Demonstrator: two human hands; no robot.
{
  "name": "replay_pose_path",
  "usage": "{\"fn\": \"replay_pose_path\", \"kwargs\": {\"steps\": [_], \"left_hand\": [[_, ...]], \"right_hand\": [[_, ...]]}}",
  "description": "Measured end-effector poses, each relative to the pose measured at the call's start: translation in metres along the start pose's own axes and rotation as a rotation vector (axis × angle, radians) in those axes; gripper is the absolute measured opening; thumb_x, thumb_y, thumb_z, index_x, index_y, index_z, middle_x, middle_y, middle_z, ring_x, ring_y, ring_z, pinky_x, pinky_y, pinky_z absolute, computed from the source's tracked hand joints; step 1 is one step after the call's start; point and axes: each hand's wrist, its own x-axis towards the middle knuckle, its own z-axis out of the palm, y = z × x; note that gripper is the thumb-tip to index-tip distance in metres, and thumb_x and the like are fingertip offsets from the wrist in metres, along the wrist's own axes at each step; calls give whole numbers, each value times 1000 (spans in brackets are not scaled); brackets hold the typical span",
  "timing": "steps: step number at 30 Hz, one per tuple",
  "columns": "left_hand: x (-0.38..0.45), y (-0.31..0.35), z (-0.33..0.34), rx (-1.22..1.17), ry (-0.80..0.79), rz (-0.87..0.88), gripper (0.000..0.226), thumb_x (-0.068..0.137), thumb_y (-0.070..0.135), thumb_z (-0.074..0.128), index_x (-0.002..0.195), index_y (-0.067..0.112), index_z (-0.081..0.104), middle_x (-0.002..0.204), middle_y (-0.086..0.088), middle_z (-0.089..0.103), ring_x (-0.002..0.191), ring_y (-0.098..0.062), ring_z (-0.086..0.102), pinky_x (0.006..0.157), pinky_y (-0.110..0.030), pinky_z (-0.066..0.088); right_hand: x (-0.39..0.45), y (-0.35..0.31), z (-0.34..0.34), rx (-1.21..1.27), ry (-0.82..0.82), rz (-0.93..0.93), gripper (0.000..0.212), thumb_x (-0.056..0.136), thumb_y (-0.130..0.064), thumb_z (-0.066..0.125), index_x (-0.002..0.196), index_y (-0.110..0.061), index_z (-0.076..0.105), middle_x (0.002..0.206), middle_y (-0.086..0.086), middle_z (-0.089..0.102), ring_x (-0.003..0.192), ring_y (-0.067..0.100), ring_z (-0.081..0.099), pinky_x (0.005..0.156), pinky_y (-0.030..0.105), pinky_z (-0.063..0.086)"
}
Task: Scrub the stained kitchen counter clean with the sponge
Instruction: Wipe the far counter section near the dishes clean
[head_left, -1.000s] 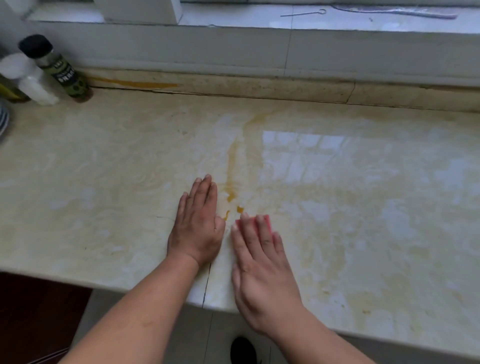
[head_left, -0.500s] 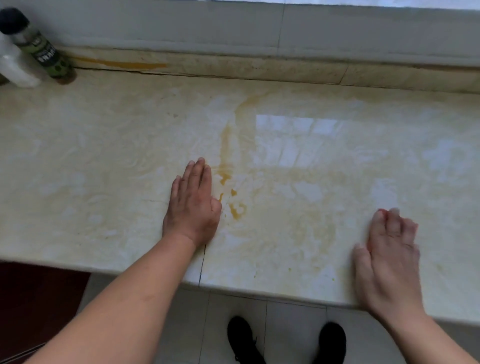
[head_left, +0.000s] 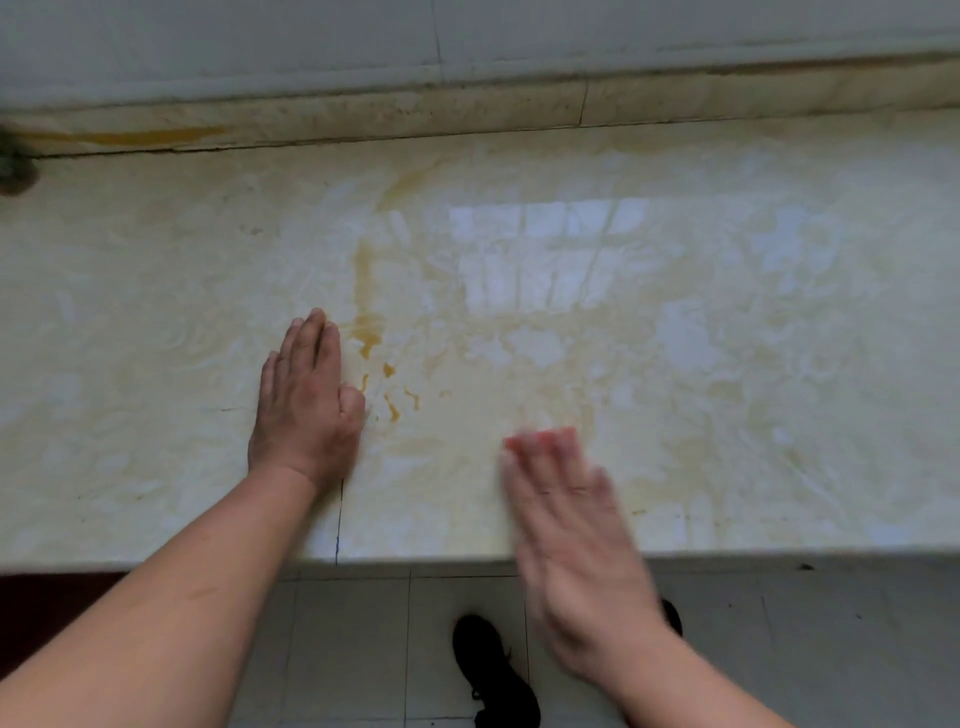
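Observation:
The cream marble counter (head_left: 727, 364) carries an orange-yellow stain (head_left: 366, 312) running down its middle, with small drops (head_left: 392, 405) below it. My left hand (head_left: 306, 405) rests flat on the counter just left of the stain, fingers straight. My right hand (head_left: 566, 525), blurred by motion, lies flat near the front edge and presses a pink sponge (head_left: 540, 439), of which only a thin strip shows beyond the fingertips.
A raised stone ledge (head_left: 467, 111) with an orange smear (head_left: 135, 137) runs along the back under the wall. A dark bottle base (head_left: 15, 163) sits at the far left. Below the counter's front edge are grey floor tiles and my black shoe (head_left: 493, 675).
My right hand with the sponge swept right from beside the left hand, then back left toward the middle. The left hand stayed put. The view tilted downward.

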Motion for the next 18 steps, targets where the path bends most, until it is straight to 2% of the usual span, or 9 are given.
{"fn": "replay_pose_path", "kwargs": {"steps": [1,5,8,10,13,15,16,18], "left_hand": [[0,1,-1,-2,-4,-3,85,85,38,19,165,12,16,175,-3,4,160,-15,-1,130,-43,3],[-1,3,-3,-19,-6,-5,85,84,38,19,165,11,15,175,-2,4,160,-15,-1,130,-41,1],[-2,6,-3,-15,-25,-3,87,83,39,17,165,11,14,175,-2,2,160,-15,-3,130,-41,0],[-2,5,-5,-25,-22,-5,90,81,42,14,165,11,13,175,-3,1,160,-15,-4,130,-41,0],[-2,6,-8,-37,-42,0,93,78,44,8,165,13,8,175,0,-4,159,-12,-10,129,-39,-5],[-1,4,-9,-54,-66,-4,91,79,43,9,166,15,3,174,2,-10,157,-9,-17,128,-36,-10],[1,2,-10,-65,-91,5,89,81,42,13,166,16,1,173,3,-14,155,-6,-21,127,-35,-12],[5,-3,-16,-90,-162,34,87,85,41,21,165,18,-3,172,6,-21,151,-3,-28,127,-38,-13]], "right_hand": [[-13,30,-10,-13,2,58,71,100,-30,36,161,-27,1,169,-9,-11,155,20,-12,122,43,1],[-45,139,-60,-20,-20,420,67,97,-43,24,161,-26,12,169,-12,-5,156,17,-7,119,62,19],[-46,165,-66,-54,0,482,72,94,-46,26,161,-23,16,169,-12,-4,156,18,-7,118,65,19],[-34,152,-54,-82,20,362,74,93,-47,31,160,-18,21,170,-7,1,156,22,-3,115,59,22],[-10,94,-31,-143,27,-9,67,101,-52,21,156,-15,30,166,8,23,154,34,15,115,40,19],[12,43,-15,-152,35,-213,61,99,-43,32,152,-13,41,161,10,34,149,36,30,112,40,25],[23,21,-9,-145,14,-270,65,92,-40,43,150,-13,45,161,9,36,147,37,34,111,42,28],[46,-11,-1,-131,-73,-313,78,78,-40,53,151,-14,44,163,6,32,147,37,34,110,46,29]]}}
